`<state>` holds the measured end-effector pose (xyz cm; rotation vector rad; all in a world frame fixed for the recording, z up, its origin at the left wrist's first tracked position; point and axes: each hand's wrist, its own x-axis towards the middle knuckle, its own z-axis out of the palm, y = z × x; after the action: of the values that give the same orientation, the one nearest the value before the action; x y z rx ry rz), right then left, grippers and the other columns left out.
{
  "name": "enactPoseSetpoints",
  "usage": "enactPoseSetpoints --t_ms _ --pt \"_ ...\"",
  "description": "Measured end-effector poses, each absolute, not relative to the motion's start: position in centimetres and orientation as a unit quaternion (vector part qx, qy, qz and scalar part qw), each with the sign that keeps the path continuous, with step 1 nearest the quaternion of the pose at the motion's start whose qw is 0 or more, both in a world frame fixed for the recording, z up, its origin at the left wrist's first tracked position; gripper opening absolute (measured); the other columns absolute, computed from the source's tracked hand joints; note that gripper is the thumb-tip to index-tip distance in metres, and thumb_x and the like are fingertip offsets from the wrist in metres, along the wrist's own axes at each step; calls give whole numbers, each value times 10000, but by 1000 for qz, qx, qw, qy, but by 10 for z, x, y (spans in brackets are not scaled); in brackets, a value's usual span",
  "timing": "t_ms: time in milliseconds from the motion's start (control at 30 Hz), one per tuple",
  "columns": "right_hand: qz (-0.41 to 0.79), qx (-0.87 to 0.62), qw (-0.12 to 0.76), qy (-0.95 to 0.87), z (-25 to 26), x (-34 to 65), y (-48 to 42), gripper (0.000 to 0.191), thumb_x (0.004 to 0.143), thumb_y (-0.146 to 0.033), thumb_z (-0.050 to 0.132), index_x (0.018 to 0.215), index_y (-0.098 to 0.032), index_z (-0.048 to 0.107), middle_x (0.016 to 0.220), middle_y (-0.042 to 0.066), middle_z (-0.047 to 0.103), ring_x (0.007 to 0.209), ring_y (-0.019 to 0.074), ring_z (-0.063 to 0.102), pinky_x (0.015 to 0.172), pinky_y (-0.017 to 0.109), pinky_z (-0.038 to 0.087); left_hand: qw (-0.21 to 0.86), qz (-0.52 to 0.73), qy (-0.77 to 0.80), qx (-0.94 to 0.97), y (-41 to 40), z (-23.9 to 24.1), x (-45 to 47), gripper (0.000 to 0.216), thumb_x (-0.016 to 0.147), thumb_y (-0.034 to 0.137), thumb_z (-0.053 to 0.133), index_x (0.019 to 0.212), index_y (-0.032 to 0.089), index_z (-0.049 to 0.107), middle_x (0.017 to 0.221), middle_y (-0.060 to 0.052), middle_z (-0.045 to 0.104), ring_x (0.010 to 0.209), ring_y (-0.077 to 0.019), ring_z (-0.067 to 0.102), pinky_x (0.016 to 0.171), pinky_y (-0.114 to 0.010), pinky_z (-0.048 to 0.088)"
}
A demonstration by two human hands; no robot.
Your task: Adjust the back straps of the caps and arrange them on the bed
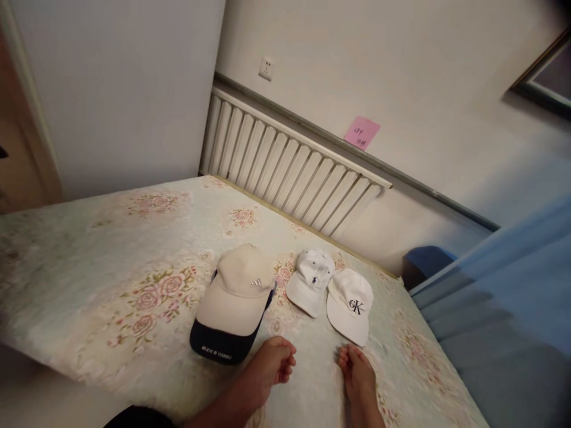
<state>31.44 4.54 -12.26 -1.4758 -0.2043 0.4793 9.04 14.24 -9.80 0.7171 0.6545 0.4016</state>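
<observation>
On the bed lies a beige baseball cap with a small stripe logo. A dark brim lettered "BELIEVE IN YOURSELF" juts from under it, and dark cloth peeks out at its sides; I cannot tell for sure whether this is a second cap. To its right sit a white cap with a small dark rider emblem and a white cap with black CK letters. My left hand, loosely curled with nothing in it, is beside the dark brim. Just below the CK cap's brim, my right hand is likewise curled and holds nothing.
A flowered sheet covers the bed. Beyond its far edge stand a white radiator and a wall with a pink note and a socket. A blue curtain hangs on the right, near a dark blue object.
</observation>
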Motion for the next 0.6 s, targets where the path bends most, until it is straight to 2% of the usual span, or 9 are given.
enactPoseSetpoints --t_ms 233,333,433,533,600 --pt "278 -672 684 -57 -118 293 57 292 464 -258 734 677 -150 567 528 -8 620 430 114 559 417 226 474 862 191 330 334 141 -91 90 97 650 183 521 741 156 498 594 13 533 481 -71 443 495 -205 302" --pt "307 -675 665 -87 -99 272 74 305 486 -270 748 709 -137 588 513 -4 621 397 97 523 381 194 415 863 189 334 327 139 -91 90 86 657 171 521 740 153 507 591 11 532 481 -73 446 501 -208 310" --pt "336 -667 643 -169 -69 236 96 318 563 -284 744 821 -148 617 598 0 662 439 93 530 415 189 410 875 181 327 307 135 -96 92 68 678 158 527 744 147 517 586 7 528 479 -74 445 502 -209 308" --pt "338 -695 531 -348 -41 192 115 173 707 -307 618 816 -173 610 636 2 660 479 127 555 465 241 444 886 175 326 281 133 -100 96 55 736 184 553 763 145 525 566 15 499 458 -74 418 484 -211 288" --pt "261 -714 447 -472 -31 164 122 149 742 -275 568 833 -177 635 704 33 675 619 183 619 568 295 496 889 181 326 266 133 -99 98 130 813 268 553 824 138 549 616 13 513 486 -82 440 489 -217 330"
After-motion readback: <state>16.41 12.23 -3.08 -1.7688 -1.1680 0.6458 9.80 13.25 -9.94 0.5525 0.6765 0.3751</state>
